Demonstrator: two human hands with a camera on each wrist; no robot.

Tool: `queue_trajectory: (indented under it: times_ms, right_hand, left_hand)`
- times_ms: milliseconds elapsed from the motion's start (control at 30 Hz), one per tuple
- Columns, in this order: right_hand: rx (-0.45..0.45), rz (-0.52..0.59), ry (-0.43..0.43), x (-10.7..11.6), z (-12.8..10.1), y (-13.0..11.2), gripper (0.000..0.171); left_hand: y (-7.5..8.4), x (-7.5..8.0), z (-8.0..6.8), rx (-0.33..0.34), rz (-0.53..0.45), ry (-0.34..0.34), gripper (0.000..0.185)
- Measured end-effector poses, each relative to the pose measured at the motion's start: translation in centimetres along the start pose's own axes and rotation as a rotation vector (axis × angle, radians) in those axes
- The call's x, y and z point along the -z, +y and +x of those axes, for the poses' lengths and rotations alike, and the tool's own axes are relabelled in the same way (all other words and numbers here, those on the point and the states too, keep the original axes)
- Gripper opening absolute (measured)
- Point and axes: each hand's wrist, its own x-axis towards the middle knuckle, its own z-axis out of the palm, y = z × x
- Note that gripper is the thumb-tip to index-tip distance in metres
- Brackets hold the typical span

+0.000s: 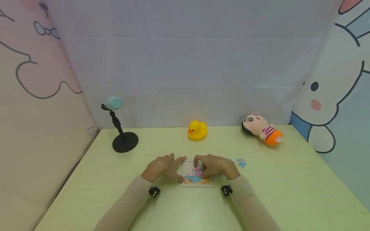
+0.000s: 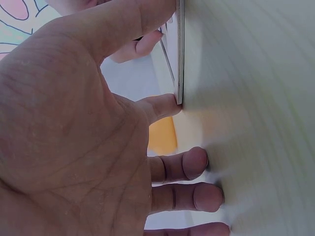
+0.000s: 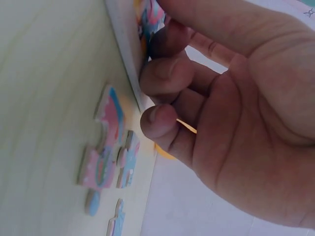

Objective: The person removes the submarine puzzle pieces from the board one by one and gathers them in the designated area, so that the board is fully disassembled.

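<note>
A small jigsaw board (image 1: 196,185) lies flat at the middle of the table, with pink, blue and orange pieces (image 1: 194,178) in its front part. My left hand (image 1: 164,168) is at its left side, fingers spread. In the left wrist view, the thumb and index finger (image 2: 162,105) touch the board's edge, the other fingers (image 2: 194,162) standing apart. Over the board's right half, my right hand (image 1: 215,165) has its fingers curled, index and thumb around a pinkish jigsaw piece largely hidden under them. Its other fingertips (image 3: 160,120) lie near the board's edge.
Loose jigsaw pieces (image 3: 101,167) lie right of the board, one blue piece (image 1: 241,163) plainly visible. Behind are a yellow rubber duck (image 1: 197,131), a doll (image 1: 261,128) at right, and a black stand (image 1: 125,142) with a mint-coloured head at left. Walls border the table.
</note>
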Motion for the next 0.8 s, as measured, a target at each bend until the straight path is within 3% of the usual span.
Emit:
queue_trajectory:
  times_ms: [500,800]
  right_hand:
    - [0.061,0.054,0.028,-0.11,0.05,0.37,0.034]
    - [0.124,0.042,0.048,0.32,-0.04,0.46,0.014]
  left_hand:
    - [0.06,-0.07,0.04,0.0,0.011,0.011,0.088]
    - [0.32,-0.04,-0.06,-0.006,0.032,0.019,0.088]
